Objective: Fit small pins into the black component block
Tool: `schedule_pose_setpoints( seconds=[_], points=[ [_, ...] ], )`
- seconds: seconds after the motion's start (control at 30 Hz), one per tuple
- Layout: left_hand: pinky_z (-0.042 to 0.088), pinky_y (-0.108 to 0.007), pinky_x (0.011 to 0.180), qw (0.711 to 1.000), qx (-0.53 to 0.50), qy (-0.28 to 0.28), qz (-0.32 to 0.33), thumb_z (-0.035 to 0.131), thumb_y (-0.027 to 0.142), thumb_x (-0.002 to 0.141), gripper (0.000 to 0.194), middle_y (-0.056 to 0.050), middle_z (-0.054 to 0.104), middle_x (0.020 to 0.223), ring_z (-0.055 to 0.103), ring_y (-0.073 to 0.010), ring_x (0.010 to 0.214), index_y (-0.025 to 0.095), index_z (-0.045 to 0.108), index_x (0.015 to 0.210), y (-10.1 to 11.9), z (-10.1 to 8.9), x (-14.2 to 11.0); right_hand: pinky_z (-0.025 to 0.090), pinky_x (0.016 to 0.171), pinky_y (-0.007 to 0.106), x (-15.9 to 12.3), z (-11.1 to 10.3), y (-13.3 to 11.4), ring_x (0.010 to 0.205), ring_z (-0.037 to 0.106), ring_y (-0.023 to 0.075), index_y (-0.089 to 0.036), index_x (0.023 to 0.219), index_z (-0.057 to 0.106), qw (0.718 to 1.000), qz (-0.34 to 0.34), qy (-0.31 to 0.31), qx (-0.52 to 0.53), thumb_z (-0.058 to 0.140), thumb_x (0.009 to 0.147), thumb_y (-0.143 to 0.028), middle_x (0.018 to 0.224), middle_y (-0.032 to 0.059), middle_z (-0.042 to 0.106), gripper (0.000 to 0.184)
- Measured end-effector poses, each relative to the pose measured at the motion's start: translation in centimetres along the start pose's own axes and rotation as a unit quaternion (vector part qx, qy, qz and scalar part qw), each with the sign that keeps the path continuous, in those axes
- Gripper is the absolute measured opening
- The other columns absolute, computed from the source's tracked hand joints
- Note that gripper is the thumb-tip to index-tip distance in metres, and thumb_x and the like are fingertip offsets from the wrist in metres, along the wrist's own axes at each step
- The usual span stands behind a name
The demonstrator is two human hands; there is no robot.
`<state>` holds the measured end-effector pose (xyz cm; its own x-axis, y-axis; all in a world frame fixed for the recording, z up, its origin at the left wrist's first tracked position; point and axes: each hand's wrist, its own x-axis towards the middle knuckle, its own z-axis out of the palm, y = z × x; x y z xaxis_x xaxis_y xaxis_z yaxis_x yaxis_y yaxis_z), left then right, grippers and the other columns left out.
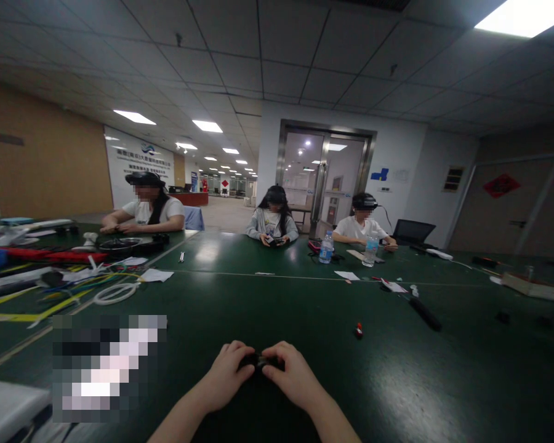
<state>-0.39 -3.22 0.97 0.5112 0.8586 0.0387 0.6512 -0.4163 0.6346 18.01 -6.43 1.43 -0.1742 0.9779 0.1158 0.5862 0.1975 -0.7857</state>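
Observation:
Close to the front of the dark green table (221, 307), my left hand (228, 372) and my right hand (293, 375) meet. Between their fingertips is a small black object (260, 363) with a lighter patch in the middle; the fingers cover most of it, so its kind is unclear. Both hands are closed, thumbs toward me and fingers over the far side. To the right, apart from both hands, a small red and white piece (359, 331) sits on the tabletop.
Cables, a coiled white hose (115, 294) and red tools crowd the left. A screwdriver-like black handle (425, 314), paper scraps and two water bottles (326, 249) (370, 249) lie or stand rightward. Three people (272, 221) wearing headsets sit across the table. A pixelated patch hides the left foreground.

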Motion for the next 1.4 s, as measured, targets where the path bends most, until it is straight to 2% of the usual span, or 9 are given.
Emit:
schedule_pose_setpoints(
  seconds=[0.73, 0.83, 1.03, 1.4],
  points=[
    [0.036, -0.031, 0.088, 1.000, -0.020, 0.000, 0.008, 0.044, 0.034, 0.081, 0.034, -0.004, 0.051, 0.111, 0.044, -0.0202, 0.103, 0.023, 0.053, 0.111, -0.45, 0.03, -0.09, 0.040, 0.078, 0.031, -0.37, -0.26, -0.68, 0.092, 0.052, 0.0185, -0.027, 0.095, 0.062, 1.000, 0.026, -0.007, 0.013, 0.055, 0.073, -0.029, 0.097, 0.0000, 0.057, 0.023],
    [0.035, -0.031, 0.088, 1.000, -0.017, 0.000, 0.009, 0.044, 0.034, 0.081, 0.034, -0.005, 0.051, 0.111, 0.044, -0.0204, 0.104, 0.022, 0.053, 0.112, -0.37, 0.00, -0.09, 0.041, 0.077, 0.031, -0.29, -0.17, -0.64, 0.090, 0.052, 0.0184, -0.026, 0.097, 0.061, 0.999, 0.041, -0.003, 0.016, 0.055, 0.073, -0.029, 0.096, 0.0009, 0.057, 0.025],
    [0.034, -0.031, 0.091, 1.000, -0.001, 0.005, 0.003, 0.045, 0.028, 0.079, 0.034, -0.006, 0.053, 0.111, 0.044, -0.0205, 0.104, 0.018, 0.055, 0.110, 0.09, -0.05, -0.12, 0.040, 0.081, 0.030, 0.08, 0.45, 0.10, 0.089, 0.053, 0.0181, -0.022, 0.095, 0.062, 0.999, 0.022, 0.023, 0.032, 0.055, 0.071, -0.026, 0.093, 0.0022, 0.059, 0.025],
    [0.036, -0.030, 0.088, 1.000, -0.019, 0.004, 0.011, 0.046, 0.032, 0.080, 0.032, -0.004, 0.052, 0.110, 0.045, -0.0194, 0.101, 0.022, 0.055, 0.109, -0.49, 0.06, 0.00, 0.040, 0.083, 0.032, -0.04, -0.24, -0.39, 0.096, 0.053, 0.0189, -0.024, 0.104, 0.059, 0.996, 0.050, 0.025, 0.067, 0.055, 0.074, -0.029, 0.104, 0.0020, 0.058, 0.030]
  ],
)
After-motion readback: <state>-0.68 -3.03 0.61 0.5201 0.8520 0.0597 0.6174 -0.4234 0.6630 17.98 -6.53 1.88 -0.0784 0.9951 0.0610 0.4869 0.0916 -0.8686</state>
